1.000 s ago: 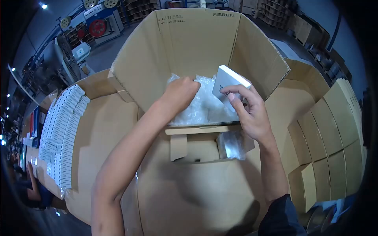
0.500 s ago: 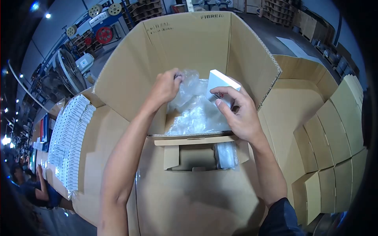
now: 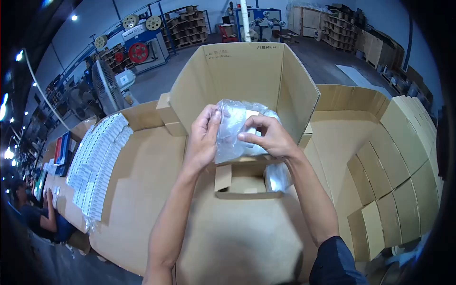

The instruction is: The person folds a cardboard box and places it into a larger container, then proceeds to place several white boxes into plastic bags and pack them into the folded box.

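Observation:
My left hand (image 3: 203,137) pinches the edge of a clear plastic bag (image 3: 230,129), held up in front of the large open cardboard box (image 3: 247,69). A small white box (image 3: 250,114) is in my right hand (image 3: 272,138), right at the bag and partly covered by it and by my fingers. More clear plastic shows behind my hands inside the large box. Just below them stands a small open carton (image 3: 247,195), with a plastic-wrapped pack (image 3: 277,177) at its right end.
Rows of small white boxes (image 3: 102,159) are stacked on the left of the cardboard-covered table (image 3: 232,242). Brown cartons (image 3: 406,190) are piled along the right. A person (image 3: 40,216) sits at far left, and a fan (image 3: 107,85) stands beyond the table.
My hands have come together, bringing the white box against the plastic bag. The bag is now lifted and spread between them. The camera view has tilted up.

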Action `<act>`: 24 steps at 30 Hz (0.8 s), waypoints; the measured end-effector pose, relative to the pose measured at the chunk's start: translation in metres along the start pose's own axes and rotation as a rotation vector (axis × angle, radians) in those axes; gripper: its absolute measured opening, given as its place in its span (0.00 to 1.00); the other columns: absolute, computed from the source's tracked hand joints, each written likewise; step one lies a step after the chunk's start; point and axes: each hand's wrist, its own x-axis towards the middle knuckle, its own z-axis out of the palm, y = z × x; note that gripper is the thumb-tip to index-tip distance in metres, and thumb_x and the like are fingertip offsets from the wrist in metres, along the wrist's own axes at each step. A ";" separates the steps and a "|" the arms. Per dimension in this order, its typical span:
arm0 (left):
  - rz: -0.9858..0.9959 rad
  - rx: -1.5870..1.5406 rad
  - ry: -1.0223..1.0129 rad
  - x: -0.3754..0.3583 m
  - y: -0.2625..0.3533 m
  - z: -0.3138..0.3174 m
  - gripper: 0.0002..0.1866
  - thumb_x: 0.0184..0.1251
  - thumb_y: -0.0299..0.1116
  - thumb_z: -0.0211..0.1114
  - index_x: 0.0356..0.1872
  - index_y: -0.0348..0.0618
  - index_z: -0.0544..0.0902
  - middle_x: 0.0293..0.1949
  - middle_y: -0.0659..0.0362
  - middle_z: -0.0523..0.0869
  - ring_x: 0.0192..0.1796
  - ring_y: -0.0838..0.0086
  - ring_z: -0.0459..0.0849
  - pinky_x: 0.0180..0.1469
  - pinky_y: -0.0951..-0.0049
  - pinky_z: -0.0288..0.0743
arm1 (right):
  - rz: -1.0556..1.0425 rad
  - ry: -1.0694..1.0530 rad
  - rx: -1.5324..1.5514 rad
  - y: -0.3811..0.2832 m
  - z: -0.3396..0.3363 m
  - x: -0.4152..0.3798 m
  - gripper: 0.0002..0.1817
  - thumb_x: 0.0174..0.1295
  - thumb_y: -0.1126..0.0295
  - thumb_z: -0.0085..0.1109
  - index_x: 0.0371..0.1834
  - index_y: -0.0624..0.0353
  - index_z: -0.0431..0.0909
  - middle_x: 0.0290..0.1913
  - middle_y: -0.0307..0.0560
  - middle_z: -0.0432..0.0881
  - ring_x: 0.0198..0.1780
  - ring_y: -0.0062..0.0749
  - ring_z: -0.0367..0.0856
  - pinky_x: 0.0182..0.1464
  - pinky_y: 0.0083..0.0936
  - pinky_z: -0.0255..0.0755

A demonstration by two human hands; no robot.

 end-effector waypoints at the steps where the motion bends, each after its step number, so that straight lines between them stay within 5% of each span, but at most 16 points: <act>1: 0.092 0.074 0.051 -0.011 0.001 -0.004 0.12 0.88 0.37 0.51 0.50 0.41 0.79 0.38 0.66 0.80 0.43 0.88 0.76 0.40 0.78 0.73 | -0.010 0.039 0.023 -0.006 0.009 -0.012 0.16 0.63 0.63 0.78 0.44 0.63 0.86 0.46 0.41 0.82 0.45 0.22 0.75 0.51 0.27 0.71; 6: -0.083 -0.140 0.359 -0.093 0.022 -0.034 0.12 0.83 0.36 0.63 0.54 0.37 0.77 0.40 0.59 0.82 0.41 0.82 0.79 0.40 0.75 0.74 | -0.045 0.256 -0.022 -0.030 0.063 -0.093 0.09 0.70 0.67 0.72 0.38 0.63 0.85 0.47 0.38 0.76 0.38 0.17 0.71 0.40 0.20 0.68; 9: 0.278 0.389 0.519 -0.159 0.040 -0.032 0.16 0.80 0.38 0.65 0.58 0.38 0.78 0.43 0.57 0.82 0.44 0.77 0.79 0.44 0.72 0.77 | -0.084 0.404 -0.112 -0.029 0.096 -0.140 0.09 0.67 0.70 0.73 0.37 0.64 0.84 0.51 0.42 0.77 0.34 0.16 0.70 0.34 0.17 0.68; 12: 0.552 0.746 0.263 -0.209 0.057 -0.030 0.18 0.69 0.33 0.73 0.56 0.39 0.81 0.51 0.51 0.83 0.49 0.64 0.82 0.54 0.66 0.78 | -0.048 0.417 -0.196 -0.039 0.125 -0.177 0.08 0.64 0.72 0.74 0.37 0.65 0.84 0.59 0.50 0.79 0.37 0.23 0.75 0.37 0.21 0.73; 16: 0.523 0.859 -0.002 -0.229 0.078 -0.018 0.23 0.57 0.26 0.74 0.56 0.40 0.83 0.49 0.51 0.85 0.54 0.52 0.83 0.60 0.55 0.77 | -0.074 0.365 -0.263 -0.052 0.152 -0.208 0.09 0.62 0.73 0.74 0.38 0.66 0.84 0.65 0.57 0.79 0.43 0.33 0.83 0.44 0.28 0.78; 22: 0.301 0.592 -0.097 -0.249 0.040 -0.028 0.09 0.68 0.28 0.71 0.45 0.37 0.86 0.40 0.51 0.88 0.43 0.57 0.86 0.46 0.61 0.80 | 0.015 0.254 -0.309 -0.054 0.161 -0.221 0.09 0.62 0.72 0.75 0.38 0.65 0.84 0.67 0.60 0.78 0.50 0.42 0.85 0.50 0.33 0.79; 24: 0.288 0.527 0.016 -0.251 0.034 -0.022 0.06 0.71 0.29 0.69 0.40 0.37 0.85 0.34 0.49 0.86 0.36 0.57 0.87 0.39 0.61 0.80 | -0.013 0.237 -0.366 -0.052 0.163 -0.225 0.09 0.63 0.71 0.74 0.38 0.65 0.85 0.64 0.60 0.79 0.49 0.44 0.84 0.51 0.34 0.78</act>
